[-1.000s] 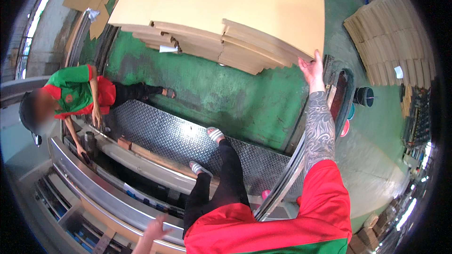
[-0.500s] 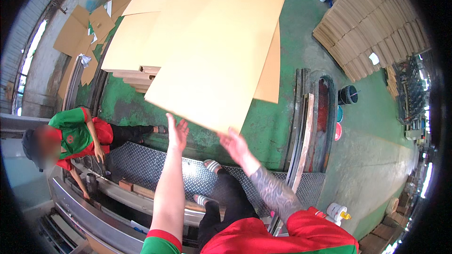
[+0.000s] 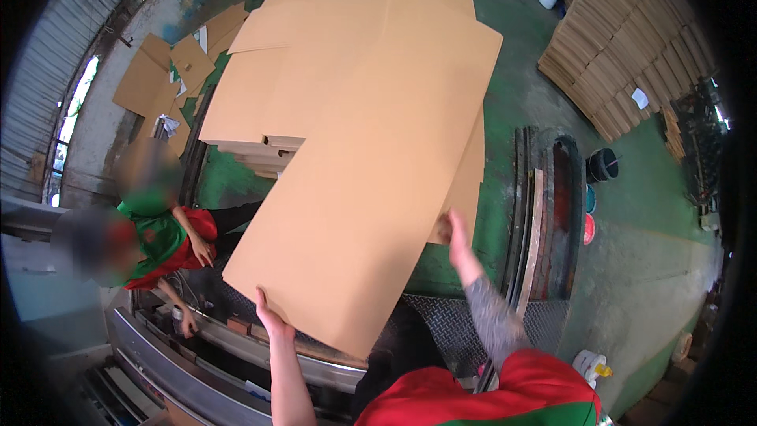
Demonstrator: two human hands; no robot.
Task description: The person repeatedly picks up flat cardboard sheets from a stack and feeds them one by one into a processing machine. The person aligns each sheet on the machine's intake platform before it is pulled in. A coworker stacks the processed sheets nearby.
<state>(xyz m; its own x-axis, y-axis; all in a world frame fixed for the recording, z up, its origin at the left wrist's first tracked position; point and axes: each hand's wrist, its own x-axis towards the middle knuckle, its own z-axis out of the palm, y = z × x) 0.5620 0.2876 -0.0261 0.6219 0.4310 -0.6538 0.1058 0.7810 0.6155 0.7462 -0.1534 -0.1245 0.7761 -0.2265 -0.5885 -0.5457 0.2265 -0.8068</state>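
Observation:
A large tan cardboard sheet (image 3: 339,244) slants toward me, its near end reaching over my legs. My left hand (image 3: 274,322) grips its near left edge, thumb on top and fingers underneath. At the sheet's right edge, farther from me, my right hand (image 3: 456,243) is closed with the fingers curled against the edge; shadow partly hides the fingertips. Beyond and beneath the sheet lies a stack of cardboard sheets (image 3: 264,99), with stepped layers showing at its near left side.
At the left, a co-worker in a green and red shirt (image 3: 162,241) reaches over a metal machine bed (image 3: 169,363). Long rails (image 3: 520,229) run along the right. Farther right stand a black bucket (image 3: 602,166) and a tall pile of folded cardboard (image 3: 623,39).
The top sheet's near end has come closer to me. My left hand has moved nearer and closed on the edge; my right hand has shifted right, onto the side edge.

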